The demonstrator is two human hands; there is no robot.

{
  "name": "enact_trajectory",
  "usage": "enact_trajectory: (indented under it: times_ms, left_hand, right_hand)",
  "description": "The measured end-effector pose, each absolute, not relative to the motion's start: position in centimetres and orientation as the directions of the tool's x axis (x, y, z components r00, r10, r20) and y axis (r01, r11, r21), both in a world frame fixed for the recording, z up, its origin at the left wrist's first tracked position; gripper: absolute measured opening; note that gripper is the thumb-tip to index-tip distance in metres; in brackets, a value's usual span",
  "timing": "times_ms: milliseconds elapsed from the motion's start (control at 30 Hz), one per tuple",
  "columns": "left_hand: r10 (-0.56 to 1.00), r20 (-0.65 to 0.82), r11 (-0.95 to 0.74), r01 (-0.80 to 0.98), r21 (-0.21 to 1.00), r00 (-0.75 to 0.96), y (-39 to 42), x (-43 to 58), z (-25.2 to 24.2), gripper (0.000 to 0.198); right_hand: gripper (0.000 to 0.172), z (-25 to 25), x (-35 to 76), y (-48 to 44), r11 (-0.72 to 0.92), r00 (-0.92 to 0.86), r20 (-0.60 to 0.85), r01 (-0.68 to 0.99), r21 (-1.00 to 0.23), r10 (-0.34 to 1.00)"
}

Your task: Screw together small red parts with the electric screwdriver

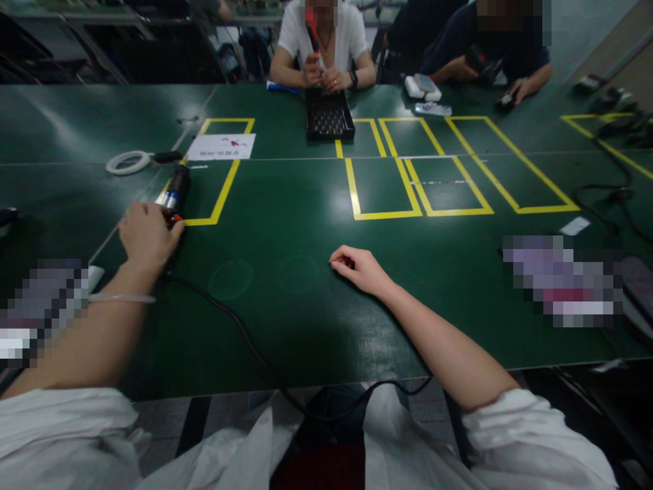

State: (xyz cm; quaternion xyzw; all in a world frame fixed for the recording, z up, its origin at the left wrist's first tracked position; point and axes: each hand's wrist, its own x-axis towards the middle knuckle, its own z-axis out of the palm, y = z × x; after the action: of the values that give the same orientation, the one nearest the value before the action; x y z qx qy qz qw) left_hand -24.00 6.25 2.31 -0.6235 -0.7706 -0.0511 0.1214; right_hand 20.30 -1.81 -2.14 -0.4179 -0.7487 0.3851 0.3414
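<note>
My left hand is closed around the near end of an electric screwdriver, a black cylindrical tool with a silver and blue band and a bit of red by my thumb. Its far end points away from me, and my fingertips are partly hidden behind the hand. A black cord runs from beside that hand across the table and over its front edge. On the green table, my right hand rests with curled fingers, thumb and fingertips together. Whether something small is in them cannot be made out.
Yellow tape outlines mark the table. A printed sheet and a coiled white cable lie left. Across from me, a person handles a red-and-black tool above a black tray. Another person sits far right. Blurred-out devices lie on both sides.
</note>
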Motion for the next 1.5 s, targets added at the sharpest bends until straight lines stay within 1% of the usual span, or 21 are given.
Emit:
enact_trajectory:
  times_ms: [67, 167, 233, 333, 400, 433, 500, 533, 567, 600, 633, 700, 767, 833, 867, 900, 967, 1000, 1067, 1300, 1500]
  left_hand:
    - [0.953, 0.248, 0.204, 0.973, -0.104, -0.173, 6.0, -23.5, 2.2, 0.051]
    - [0.954, 0.244, 0.205, 0.971, -0.119, -0.172, 5.9, -23.2, 2.2, 0.051]
    - [0.947, 0.233, 0.244, 0.967, -0.076, -0.22, 6.0, -23.3, 2.5, 0.054]
    - [0.927, 0.24, 0.287, 0.957, 0.036, -0.287, 6.3, -22.8, 2.9, 0.056]
    - [0.914, 0.276, 0.269, 0.953, 0.138, -0.298, 6.5, -21.5, 3.0, 0.051]
    - [0.917, 0.285, 0.226, 0.952, 0.206, -0.28, 6.6, -20.5, 3.0, 0.047]
    - [0.946, 0.247, 0.097, 0.909, 0.405, -0.211, 6.4, -17.5, 2.8, 0.04]
    - [0.971, 0.195, 0.012, 0.85, 0.526, -0.135, 6.2, -15.6, 2.7, 0.038]
    - [0.988, 0.134, -0.031, 0.751, 0.66, -0.077, 5.8, -13.6, 2.6, 0.036]
    - [0.998, 0.063, -0.05, 0.644, 0.764, 0.003, 5.2, -11.5, 2.5, 0.037]
    - [0.995, 0.029, -0.075, 0.56, 0.825, 0.091, 4.6, -9.5, 2.5, 0.038]
    - [0.958, -0.039, -0.097, 0.452, 0.887, 0.283, 3.1, -6.0, 2.6, 0.043]
    - [0.896, -0.071, -0.114, 0.384, 0.916, 0.438, 1.7, -3.4, 2.6, 0.05]
    - [0.834, -0.09, -0.122, 0.341, 0.932, 0.544, 0.7, -1.8, 2.5, 0.056]
    - [0.807, -0.097, -0.123, 0.326, 0.937, 0.582, 0.3, -1.4, 2.4, 0.058]
    - [0.784, -0.104, -0.121, 0.315, 0.941, 0.612, 0.1, -1.0, 2.2, 0.06]
    - [0.753, -0.106, -0.118, 0.292, 0.949, 0.649, -0.1, -0.8, 1.7, 0.062]
    - [0.747, -0.102, -0.116, 0.28, 0.953, 0.657, -0.1, -0.7, 1.5, 0.062]
    - [0.754, -0.099, -0.104, 0.266, 0.958, 0.649, -0.1, -0.9, 1.0, 0.059]
    - [0.786, -0.089, -0.034, 0.186, 0.982, 0.612, 0.2, -1.6, -0.3, 0.044]
    - [0.791, -0.114, -0.001, 0.186, 0.982, 0.601, 0.1, -1.4, -0.4, 0.043]
  right_hand:
    - [0.011, -2.2, 20.3, -1.8, 0.357, -0.419, 0.192, 0.362, -0.861, 0.887]
    - [0.011, -2.3, 20.2, -1.8, 0.361, -0.424, 0.197, 0.352, -0.864, 0.884]
    - [0.011, -2.3, 20.2, -1.8, 0.361, -0.426, 0.197, 0.349, -0.865, 0.883]
    - [0.011, -2.2, 20.2, -1.8, 0.363, -0.425, 0.198, 0.354, -0.862, 0.883]
    - [0.012, -2.1, 20.2, -1.8, 0.363, -0.425, 0.197, 0.357, -0.861, 0.883]
    - [0.012, -2.0, 20.1, -1.8, 0.362, -0.426, 0.195, 0.357, -0.861, 0.883]
    - [0.011, -2.0, 20.1, -1.8, 0.358, -0.426, 0.19, 0.358, -0.862, 0.885]
    - [0.011, -2.0, 20.1, -1.8, 0.356, -0.426, 0.188, 0.358, -0.863, 0.885]
    - [0.011, -2.0, 20.1, -1.8, 0.354, -0.426, 0.187, 0.356, -0.865, 0.885]
    - [0.011, -2.1, 20.0, -1.8, 0.35, -0.425, 0.185, 0.35, -0.869, 0.886]
    - [0.011, -2.2, 20.0, -1.7, 0.342, -0.423, 0.182, 0.342, -0.875, 0.888]
    - [0.013, -2.5, 20.1, -1.6, 0.314, -0.41, 0.173, 0.306, -0.899, 0.895]
    - [0.024, -2.6, 20.1, -1.6, 0.279, -0.401, 0.167, 0.24, -0.93, 0.901]
    - [0.037, -2.7, 20.1, -1.6, 0.253, -0.419, 0.167, 0.159, -0.954, 0.893]
    - [0.039, -2.7, 20.1, -1.6, 0.247, -0.436, 0.17, 0.126, -0.961, 0.884]
    - [0.039, -2.6, 20.0, -1.7, 0.242, -0.457, 0.171, 0.102, -0.965, 0.873]
    - [0.027, -2.5, 19.9, -1.8, 0.251, -0.479, 0.176, 0.097, -0.963, 0.86]
    - [0.023, -2.5, 19.9, -1.8, 0.254, -0.484, 0.175, 0.102, -0.962, 0.857]
    - [0.02, -2.4, 19.9, -1.9, 0.253, -0.48, 0.176, 0.101, -0.962, 0.86]
    - [0.021, -2.6, 19.9, -1.9, 0.257, -0.444, 0.184, 0.109, -0.96, 0.877]
    - [0.019, -2.9, 19.8, -1.8, 0.272, -0.427, 0.191, 0.137, -0.953, 0.884]
